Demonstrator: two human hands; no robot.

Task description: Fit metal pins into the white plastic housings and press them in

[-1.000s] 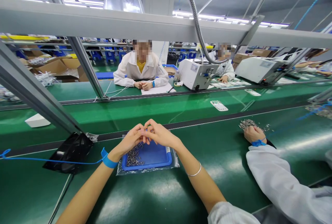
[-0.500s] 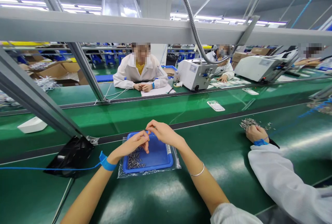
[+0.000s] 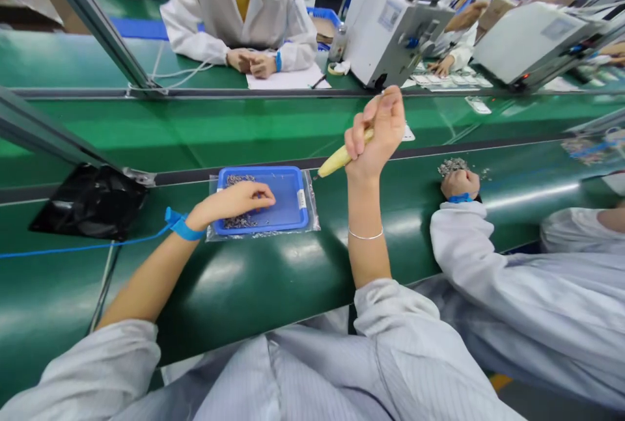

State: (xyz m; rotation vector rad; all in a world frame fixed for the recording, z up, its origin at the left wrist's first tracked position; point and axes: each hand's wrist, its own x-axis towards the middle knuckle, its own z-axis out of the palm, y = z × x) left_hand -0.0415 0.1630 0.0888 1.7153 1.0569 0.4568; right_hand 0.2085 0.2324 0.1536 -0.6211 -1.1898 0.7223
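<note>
No readable txt anywhere. Label on blue tray edge too small/blurred. Stickers on the 2 white machines also blurred; no brand or nos. legible.

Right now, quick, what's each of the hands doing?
Left hand: fingers loosely bent, resting in the blue tray on the small metal parts; a grip cannot be told.
Right hand: closed around the yellow-tipped tool.
</note>
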